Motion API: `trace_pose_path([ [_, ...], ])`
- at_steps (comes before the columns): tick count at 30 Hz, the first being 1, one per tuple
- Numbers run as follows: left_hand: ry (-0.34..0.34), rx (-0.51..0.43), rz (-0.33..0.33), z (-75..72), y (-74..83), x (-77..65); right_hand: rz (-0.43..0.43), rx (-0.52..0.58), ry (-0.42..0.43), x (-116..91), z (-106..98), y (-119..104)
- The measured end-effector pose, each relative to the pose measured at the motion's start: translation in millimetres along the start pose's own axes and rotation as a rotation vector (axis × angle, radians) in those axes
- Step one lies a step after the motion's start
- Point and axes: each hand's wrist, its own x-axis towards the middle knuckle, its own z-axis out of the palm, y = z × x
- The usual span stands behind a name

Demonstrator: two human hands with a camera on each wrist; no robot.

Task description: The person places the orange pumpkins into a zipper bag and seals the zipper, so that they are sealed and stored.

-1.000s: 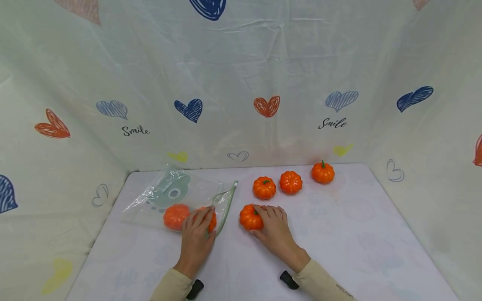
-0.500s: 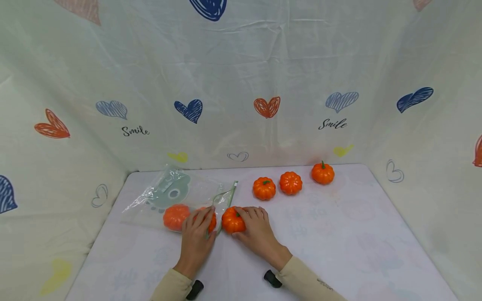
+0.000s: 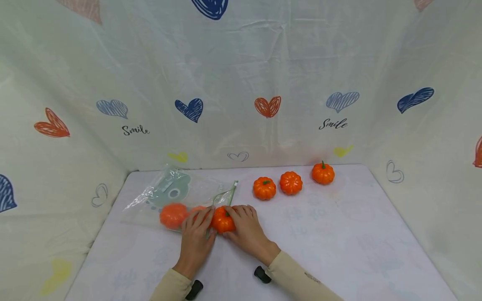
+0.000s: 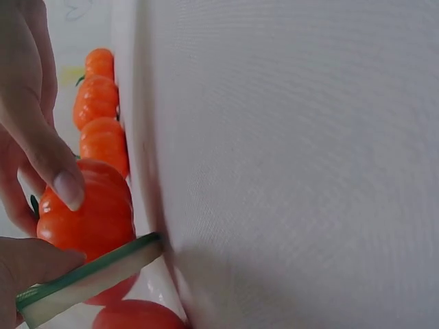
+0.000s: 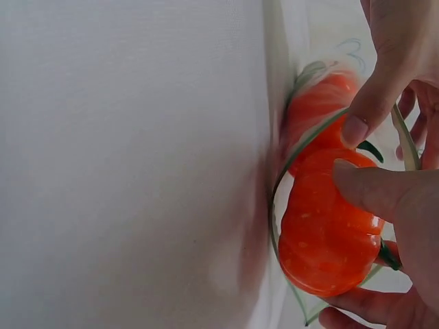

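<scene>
1. The orange pumpkin (image 3: 223,220) sits between your two hands, at the mouth of the clear bag (image 3: 171,192); how far inside it is, you cannot tell.
2. Your right hand (image 3: 246,230) grasps that pumpkin from its right side, thumb on the near side, fingers over the far side, its green stem beside your palm.
3. Your left hand (image 3: 197,238) grips the upper lip of the bag, with the green rim (image 4: 89,271) beside your thumb.
4. Your forearms, in beige sleeves (image 3: 301,276), slant inward from below, the right one at the lower slope; the thumbs point toward each other, near but apart.
5. Inside the bag, one pumpkin (image 3: 196,210) lies partly hidden under your left fingers, and another pumpkin (image 3: 173,216) lies just left of them.
6. Beyond your right hand, three loose pumpkins (image 3: 290,183) stand on the white table (image 3: 320,251), ranging off to its right.
7. Past both hands hangs a heart-printed backdrop (image 3: 233,75).
</scene>
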Motion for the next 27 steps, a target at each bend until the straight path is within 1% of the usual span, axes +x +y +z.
trace_pose_path([
  [5,-0.006,-0.003,0.009,-0.1,-0.9,-0.2,-0.027,-0.015,-0.014,9,4,-1],
  [11,0.014,-0.006,0.035,0.5,-1.2,-1.0,-0.071,-0.031,-0.02,19,7,-3],
  [14,0.013,-0.006,0.033,0.4,-1.3,-0.9,-0.087,-0.035,-0.028,23,10,-3],
  [20,-0.002,-0.01,0.021,-1.2,-0.1,-0.7,-0.109,-0.073,-0.072,27,14,-4],
  [23,-0.005,-0.016,0.016,-1.3,0.0,-1.1,-0.11,-0.058,-0.069,26,16,-3],
  [27,-0.006,-0.027,0.01,-1.2,0.1,-1.1,-0.079,-0.008,-0.049,22,16,0],
])
